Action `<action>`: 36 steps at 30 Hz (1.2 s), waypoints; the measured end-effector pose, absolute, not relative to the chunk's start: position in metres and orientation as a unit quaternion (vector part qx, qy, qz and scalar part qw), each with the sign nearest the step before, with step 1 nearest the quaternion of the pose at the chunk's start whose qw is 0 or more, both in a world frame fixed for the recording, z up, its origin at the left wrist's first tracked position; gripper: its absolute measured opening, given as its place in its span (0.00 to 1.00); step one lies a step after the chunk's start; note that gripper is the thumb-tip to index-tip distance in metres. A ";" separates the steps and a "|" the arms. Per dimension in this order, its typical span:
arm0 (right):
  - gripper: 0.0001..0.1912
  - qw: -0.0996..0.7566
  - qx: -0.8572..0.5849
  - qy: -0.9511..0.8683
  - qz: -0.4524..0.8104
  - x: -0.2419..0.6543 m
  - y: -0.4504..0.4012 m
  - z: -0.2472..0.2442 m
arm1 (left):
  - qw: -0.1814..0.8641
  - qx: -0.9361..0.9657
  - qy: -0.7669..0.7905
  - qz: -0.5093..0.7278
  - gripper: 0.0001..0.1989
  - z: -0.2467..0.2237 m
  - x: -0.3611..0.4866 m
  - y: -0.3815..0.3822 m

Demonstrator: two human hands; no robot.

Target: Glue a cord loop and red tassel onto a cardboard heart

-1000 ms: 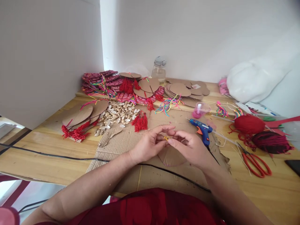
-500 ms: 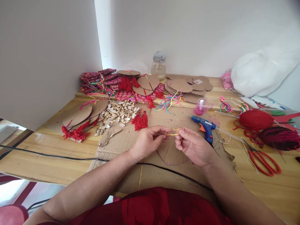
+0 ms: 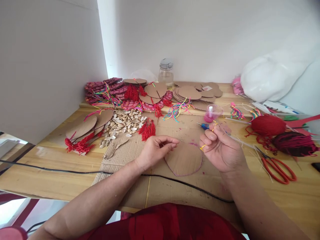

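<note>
Held up over the cardboard is my right hand [image 3: 221, 146], its fingers closed on a thin yellow cord [image 3: 203, 147]. One bit of the cord pokes out above the fingertips and another curls out below them. My left hand [image 3: 156, 150] hovers at the left of a heart-shaped cardboard piece [image 3: 185, 160] with a purple edge; thumb and fingertips come together, and no cord shows between them. Behind my right hand is a blue glue gun [image 3: 205, 126], mostly hidden apart from its nozzle end.
Left of centre lie peanut shells [image 3: 125, 123] and a red tassel [image 3: 147, 130]. Orange-handled scissors [image 3: 278, 170] and red yarn [image 3: 268, 126] are on the right. A black cable [image 3: 180, 183] crosses in front. A bottle [image 3: 166, 73] stands at the back beside stacked cardboard shapes [image 3: 187, 92].
The yellow cord, earlier stretched between both hands, is now only in my right hand, which has moved up and to the right. My left hand stays nearly in place. The cardboard heart shows more fully.
</note>
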State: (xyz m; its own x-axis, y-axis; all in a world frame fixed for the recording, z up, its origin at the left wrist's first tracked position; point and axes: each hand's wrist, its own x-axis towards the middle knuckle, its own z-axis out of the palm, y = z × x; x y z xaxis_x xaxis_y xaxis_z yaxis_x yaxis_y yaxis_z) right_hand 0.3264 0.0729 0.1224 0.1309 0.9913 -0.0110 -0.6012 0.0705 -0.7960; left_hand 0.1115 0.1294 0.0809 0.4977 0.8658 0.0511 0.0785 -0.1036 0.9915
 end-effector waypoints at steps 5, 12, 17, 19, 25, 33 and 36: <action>0.09 0.629 -0.351 -0.293 0.629 0.312 0.071 0.116 | 0.623 0.611 0.319 0.369 0.14 0.087 0.115 0.122; 0.08 0.607 -0.363 -0.346 0.617 0.289 0.068 0.102 | 0.701 0.548 0.281 0.360 0.20 0.085 0.122 0.115; 0.09 0.658 -0.362 -0.287 0.595 0.299 0.071 0.106 | 0.584 0.648 0.330 0.361 0.06 0.083 0.120 0.119; 0.10 0.677 -0.365 -0.260 0.584 0.307 0.073 0.110 | 0.540 0.689 0.352 0.332 0.04 0.083 0.119 0.119; 0.10 0.733 -0.340 -0.236 0.539 0.329 0.078 0.121 | 0.505 0.711 0.374 0.316 0.04 0.083 0.114 0.125; 0.10 0.643 -0.393 -0.274 0.597 0.314 0.074 0.109 | 0.565 0.646 0.356 0.370 0.17 0.086 0.114 0.127; 0.09 0.616 -0.391 -0.266 0.630 0.302 0.070 0.103 | 0.578 0.640 0.338 0.377 0.14 0.087 0.115 0.123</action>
State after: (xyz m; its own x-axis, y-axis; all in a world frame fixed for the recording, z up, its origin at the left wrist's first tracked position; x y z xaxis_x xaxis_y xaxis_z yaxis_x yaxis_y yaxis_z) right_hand 0.3022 0.0699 0.1028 0.0647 0.9844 -0.1639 -0.5683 -0.0986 -0.8169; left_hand 0.1147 0.1231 0.0869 0.4881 0.8679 0.0918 -0.0038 -0.1031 0.9947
